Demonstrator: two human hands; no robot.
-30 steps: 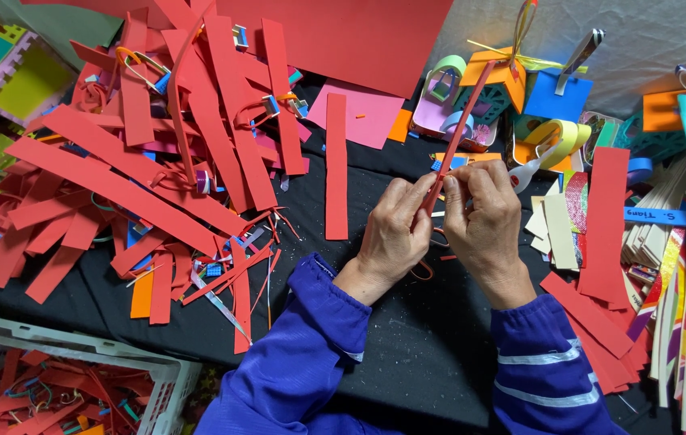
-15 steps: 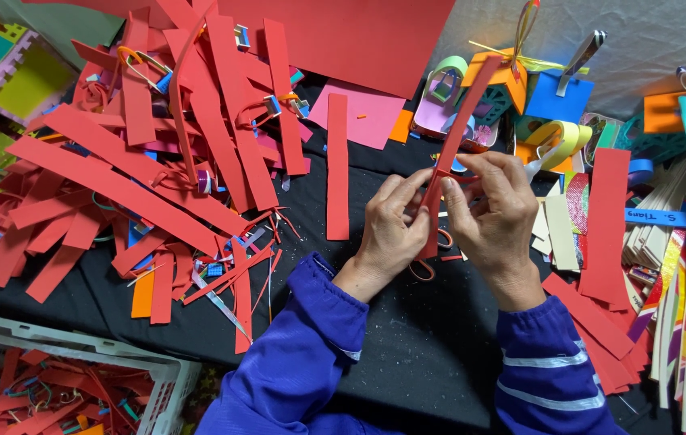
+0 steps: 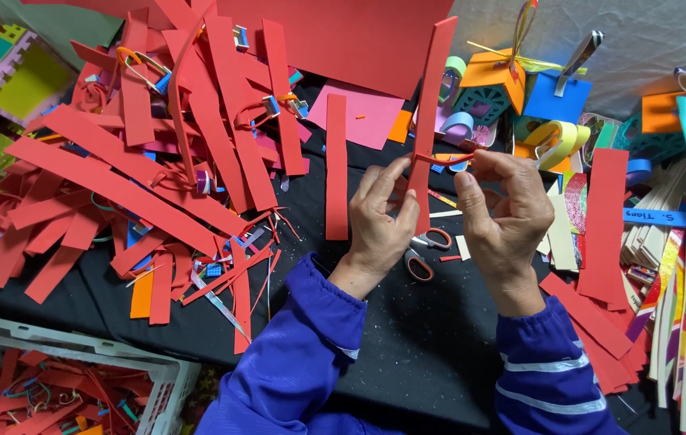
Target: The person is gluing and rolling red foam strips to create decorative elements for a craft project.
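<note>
My left hand (image 3: pixel 379 225) and right hand (image 3: pixel 504 217) both pinch one long red foam strip (image 3: pixel 430 113), upright above the black bench (image 3: pixel 407 346). A thin red band (image 3: pixel 440 159) is half-wrapped round it; heaped loose red strips (image 3: pixel 141 177) look unworked.

Two hands (image 3: pixel 448 213), one scissors (image 3: pixel 428 250), one crate (image 3: pixel 77 358).

scissors: your left hand (image 3: pixel 379 229) hides the blades of the red-handled scissors (image 3: pixel 428 250)
crate: the white plastic crate (image 3: pixel 77 354), left of that hand, is cut off by the frame's bottom edge
</note>
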